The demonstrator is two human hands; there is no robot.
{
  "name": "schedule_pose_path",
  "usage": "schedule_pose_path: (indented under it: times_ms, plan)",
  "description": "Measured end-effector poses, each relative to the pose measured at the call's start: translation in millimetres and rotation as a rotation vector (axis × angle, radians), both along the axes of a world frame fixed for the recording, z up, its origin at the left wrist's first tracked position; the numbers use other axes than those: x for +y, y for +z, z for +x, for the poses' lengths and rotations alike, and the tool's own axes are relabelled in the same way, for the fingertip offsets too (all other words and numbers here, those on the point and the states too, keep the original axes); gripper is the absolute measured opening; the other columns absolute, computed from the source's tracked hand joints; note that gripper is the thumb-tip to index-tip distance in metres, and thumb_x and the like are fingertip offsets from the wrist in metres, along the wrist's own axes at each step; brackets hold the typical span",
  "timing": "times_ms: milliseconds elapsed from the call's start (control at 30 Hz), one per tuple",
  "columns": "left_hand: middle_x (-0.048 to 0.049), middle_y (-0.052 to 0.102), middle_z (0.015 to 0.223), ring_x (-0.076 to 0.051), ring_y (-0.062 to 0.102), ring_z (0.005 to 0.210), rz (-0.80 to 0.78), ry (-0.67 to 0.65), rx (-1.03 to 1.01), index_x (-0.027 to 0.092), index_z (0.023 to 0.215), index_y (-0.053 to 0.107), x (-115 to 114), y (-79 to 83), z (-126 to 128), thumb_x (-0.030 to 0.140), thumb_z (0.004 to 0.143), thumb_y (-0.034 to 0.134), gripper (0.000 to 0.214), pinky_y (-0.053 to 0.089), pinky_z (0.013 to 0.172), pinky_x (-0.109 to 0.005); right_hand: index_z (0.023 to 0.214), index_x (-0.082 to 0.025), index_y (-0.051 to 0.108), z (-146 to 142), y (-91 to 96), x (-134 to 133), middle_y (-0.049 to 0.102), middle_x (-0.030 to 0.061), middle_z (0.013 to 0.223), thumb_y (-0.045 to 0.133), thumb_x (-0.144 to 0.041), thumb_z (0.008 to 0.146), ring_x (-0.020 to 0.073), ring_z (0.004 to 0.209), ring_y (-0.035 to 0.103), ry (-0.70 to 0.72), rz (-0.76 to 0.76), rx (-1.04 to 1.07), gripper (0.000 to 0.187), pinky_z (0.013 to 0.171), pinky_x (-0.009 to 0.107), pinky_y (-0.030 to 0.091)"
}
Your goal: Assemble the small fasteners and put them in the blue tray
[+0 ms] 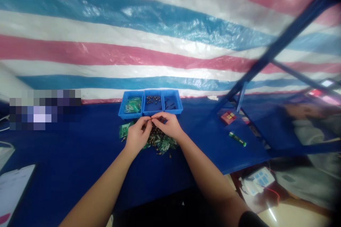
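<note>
My left hand (137, 133) and my right hand (168, 126) meet over a heap of small parts (161, 140). Thumb and fingers of each are pinched together, the tips nearly touching. Whatever sits between them is too small and too covered to name. The heap mixes green pieces, clear bits and small dark brassy pieces. Just behind the hands stand three joined blue bins: the left bin (123, 108) holds green pieces in clear wrap, the middle bin (153, 109) small brassy parts, the right bin (179, 104) a few thin dark pieces.
On the blue table (87, 156), a red box (227, 117) and a green tube (237, 139) lie to the right. A blue metal frame (262, 58) slants up there, with a person in grey sleeves beyond it. White papers (17, 188) lie at left; a striped sheet (133, 53) hangs behind.
</note>
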State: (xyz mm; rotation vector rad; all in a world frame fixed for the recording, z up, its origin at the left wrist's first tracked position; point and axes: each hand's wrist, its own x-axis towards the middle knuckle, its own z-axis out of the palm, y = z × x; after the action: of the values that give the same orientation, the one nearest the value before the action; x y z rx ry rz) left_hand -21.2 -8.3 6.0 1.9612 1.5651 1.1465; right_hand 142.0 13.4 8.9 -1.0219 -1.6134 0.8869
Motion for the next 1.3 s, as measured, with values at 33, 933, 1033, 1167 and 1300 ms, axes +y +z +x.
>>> schedule_pose_path:
  times_ms: [33, 933, 1033, 1167, 1300]
  plan:
    - [0.0006, 0.068, 0.071, -0.012, 0.060, 0.057, -0.003, -0.005, 0.002, 0.020, 0.104, 0.066, -0.2, 0.2, 0.2, 0.039, 0.091, 0.053, 0.026, 0.045, 0.057, -0.023, 0.096, -0.022, 0.074, 0.5, 0.2, 0.1, 0.074, 0.0037, 0.093, 0.064, -0.031, 0.084, 0.0164, 0.081, 0.069, -0.003, -0.001, 0.002, 0.018, 0.073, 0.029, 0.055]
    - [0.0007, 0.068, 0.072, -0.013, 0.059, 0.056, -0.023, -0.018, 0.000, 0.021, 0.104, 0.065, -1.3, 0.6, 1.2, 0.038, 0.091, 0.051, 0.025, 0.044, 0.056, -0.023, 0.096, -0.022, 0.074, 0.9, 0.9, -0.7, 0.074, 0.0033, 0.094, 0.063, -0.031, 0.085, 0.0166, 0.081, 0.069, 0.002, -0.007, -0.018, 0.018, 0.075, 0.030, 0.056]
    - [0.0005, 0.068, 0.072, -0.013, 0.059, 0.055, -0.024, -0.025, 0.000, 0.021, 0.104, 0.065, -1.4, 0.9, 1.1, 0.038, 0.092, 0.051, 0.026, 0.044, 0.056, -0.023, 0.096, -0.022, 0.074, 1.1, 0.8, -0.7, 0.074, 0.0033, 0.093, 0.063, -0.030, 0.085, 0.0167, 0.081, 0.069, 0.005, 0.002, -0.014, 0.018, 0.076, 0.030, 0.056]
    - [0.0006, 0.068, 0.072, -0.012, 0.059, 0.055, -0.026, -0.026, 0.003, 0.021, 0.103, 0.065, -1.7, 2.2, 1.2, 0.038, 0.091, 0.051, 0.025, 0.045, 0.057, -0.023, 0.097, -0.021, 0.073, 0.6, 0.5, -1.0, 0.074, 0.0034, 0.092, 0.062, -0.030, 0.085, 0.0165, 0.080, 0.069, 0.009, -0.009, -0.014, 0.018, 0.075, 0.030, 0.056]
    - [0.0008, 0.067, 0.071, -0.012, 0.059, 0.055, -0.025, -0.024, 0.006, 0.021, 0.103, 0.065, -1.5, 2.4, 1.4, 0.038, 0.091, 0.050, 0.025, 0.045, 0.057, -0.023, 0.096, -0.022, 0.073, 0.2, 0.7, -1.7, 0.074, 0.0032, 0.092, 0.062, -0.029, 0.085, 0.0164, 0.080, 0.068, 0.009, -0.007, -0.029, 0.018, 0.075, 0.029, 0.056]
